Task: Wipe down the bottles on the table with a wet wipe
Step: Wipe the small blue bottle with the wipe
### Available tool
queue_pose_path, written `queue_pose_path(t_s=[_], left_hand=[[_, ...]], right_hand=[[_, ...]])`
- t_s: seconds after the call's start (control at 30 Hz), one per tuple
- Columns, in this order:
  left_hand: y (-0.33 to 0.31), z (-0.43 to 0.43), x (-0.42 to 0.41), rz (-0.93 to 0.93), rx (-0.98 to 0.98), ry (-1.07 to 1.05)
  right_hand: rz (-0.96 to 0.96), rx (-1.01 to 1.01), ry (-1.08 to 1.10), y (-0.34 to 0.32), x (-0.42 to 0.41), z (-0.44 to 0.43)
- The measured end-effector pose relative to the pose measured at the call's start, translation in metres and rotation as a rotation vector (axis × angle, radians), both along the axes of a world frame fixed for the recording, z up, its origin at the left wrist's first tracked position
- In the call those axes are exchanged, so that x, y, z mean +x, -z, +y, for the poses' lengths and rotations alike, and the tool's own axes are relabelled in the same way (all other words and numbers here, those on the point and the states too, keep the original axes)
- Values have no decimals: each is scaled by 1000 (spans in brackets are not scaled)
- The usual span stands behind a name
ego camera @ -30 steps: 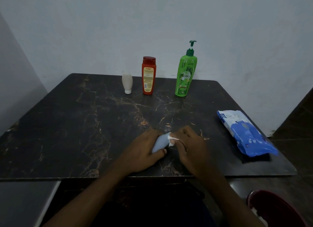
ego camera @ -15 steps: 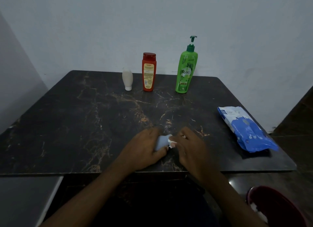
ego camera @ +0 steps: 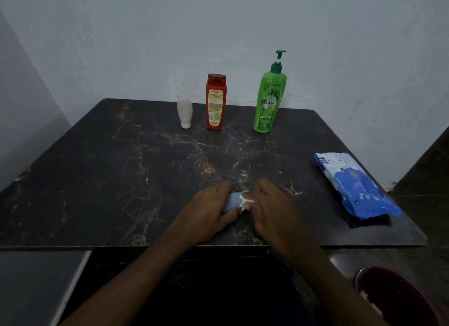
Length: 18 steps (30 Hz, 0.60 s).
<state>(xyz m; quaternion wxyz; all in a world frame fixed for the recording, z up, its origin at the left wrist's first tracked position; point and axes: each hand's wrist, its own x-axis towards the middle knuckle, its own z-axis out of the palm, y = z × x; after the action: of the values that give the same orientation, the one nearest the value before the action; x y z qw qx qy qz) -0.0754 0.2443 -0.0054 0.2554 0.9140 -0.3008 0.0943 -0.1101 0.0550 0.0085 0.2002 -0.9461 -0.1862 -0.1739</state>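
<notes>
At six o'clock on the table (ego camera: 97,180), our left hand (ego camera: 206,216) curls around a small blue bottle (ego camera: 233,200), while our right hand (ego camera: 274,214) pinches a white wipe (ego camera: 245,200) against its end. A white tube (ego camera: 185,112), a red bottle (ego camera: 215,102) and a green pump bottle (ego camera: 268,102) stand upright at twelve o'clock, well apart from our hands. The pack of wipes (ego camera: 354,184) lies at three o'clock.
</notes>
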Motion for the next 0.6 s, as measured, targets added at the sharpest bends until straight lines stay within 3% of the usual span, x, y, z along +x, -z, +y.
queue_pose_path(t_s=[0.1, 0.2, 0.37, 0.5, 0.6], left_hand=[[1, 1, 1, -40, 27, 29], [-1, 2, -1, -107, 51, 71], [-6, 1, -5, -152, 30, 96], [-8, 3, -7, -112, -68, 113], [-5, 5, -3, -68, -122, 125]], right_hand=[[-41, 89, 43, -1, -4, -3], [22, 50, 61, -18, 5, -2], [530, 114, -28, -50, 47, -18], [876, 518, -90, -58, 62, -33], [993, 859, -102, -53, 53, -33]])
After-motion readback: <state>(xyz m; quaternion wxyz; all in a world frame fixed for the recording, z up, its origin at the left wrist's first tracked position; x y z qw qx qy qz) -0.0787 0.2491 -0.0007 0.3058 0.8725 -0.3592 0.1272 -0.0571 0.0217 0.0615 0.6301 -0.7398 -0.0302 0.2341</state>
